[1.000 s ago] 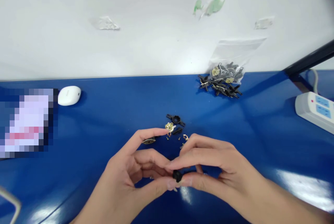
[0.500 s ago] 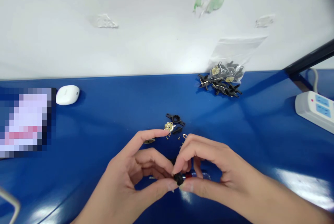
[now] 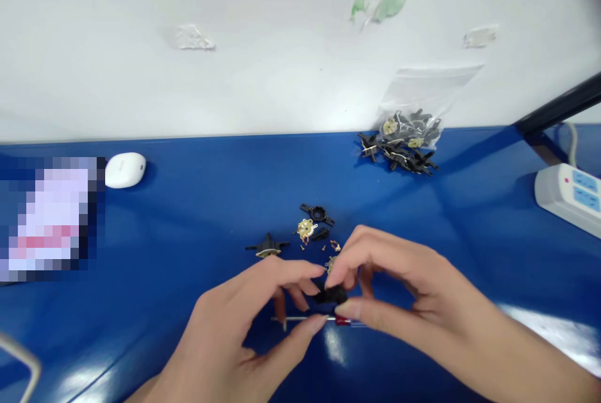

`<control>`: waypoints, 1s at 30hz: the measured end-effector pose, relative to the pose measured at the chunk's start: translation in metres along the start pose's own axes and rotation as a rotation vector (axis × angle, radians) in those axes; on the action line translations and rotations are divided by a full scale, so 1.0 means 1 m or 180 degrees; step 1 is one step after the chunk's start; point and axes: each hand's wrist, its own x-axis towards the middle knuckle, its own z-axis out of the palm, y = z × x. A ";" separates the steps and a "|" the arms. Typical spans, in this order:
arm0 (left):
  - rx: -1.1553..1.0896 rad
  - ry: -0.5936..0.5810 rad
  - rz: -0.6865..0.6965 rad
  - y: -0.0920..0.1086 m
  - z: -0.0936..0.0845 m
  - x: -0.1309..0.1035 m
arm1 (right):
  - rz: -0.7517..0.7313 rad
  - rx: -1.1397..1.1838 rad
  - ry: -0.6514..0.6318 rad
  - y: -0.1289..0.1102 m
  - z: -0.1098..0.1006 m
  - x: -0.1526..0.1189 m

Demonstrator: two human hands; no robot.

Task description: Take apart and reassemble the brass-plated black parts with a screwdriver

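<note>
Your left hand (image 3: pixel 241 312) has let its thumb come away from the black piece (image 3: pixel 332 295), leaving that grip apart, so your right hand (image 3: pixel 408 284) now seems to steady the piece alone, its grip clamped on it between thumb and finger. The piece shows just beyond the screwdriver (image 3: pixel 342 321), dark, small and blurred, its finer shape unclear.

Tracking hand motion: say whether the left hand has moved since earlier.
Yes. The left hand has shifted rightward, its index fingertip nearer the person, away from the gold disc.
</note>
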 end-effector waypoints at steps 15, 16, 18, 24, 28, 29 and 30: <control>0.1087 -0.0347 0.0641 -0.021 0.005 -0.001 | -0.0229 -0.0274 0.0589 0.002 0.003 0.000; 0.1087 -0.0350 0.0663 -0.021 0.004 -0.001 | -0.0195 -0.0247 0.0575 0.001 0.004 0.000; 0.1045 -0.0347 0.0710 -0.020 0.004 -0.001 | -0.0152 -0.0170 0.0545 0.002 0.004 0.000; 0.0215 -0.0227 0.0395 -0.010 -0.002 0.002 | -0.0250 0.0234 0.0392 0.002 0.004 -0.002; -0.0237 -0.0245 0.0255 -0.004 -0.005 0.006 | -0.0267 0.0367 0.0262 -0.001 0.006 -0.001; -0.0380 -0.0256 0.0168 -0.004 -0.005 0.007 | -0.0272 0.0353 0.0232 -0.002 0.006 0.000; -0.0545 -0.0278 0.0074 -0.003 -0.005 0.007 | -0.0277 0.0342 0.0200 -0.003 0.007 0.000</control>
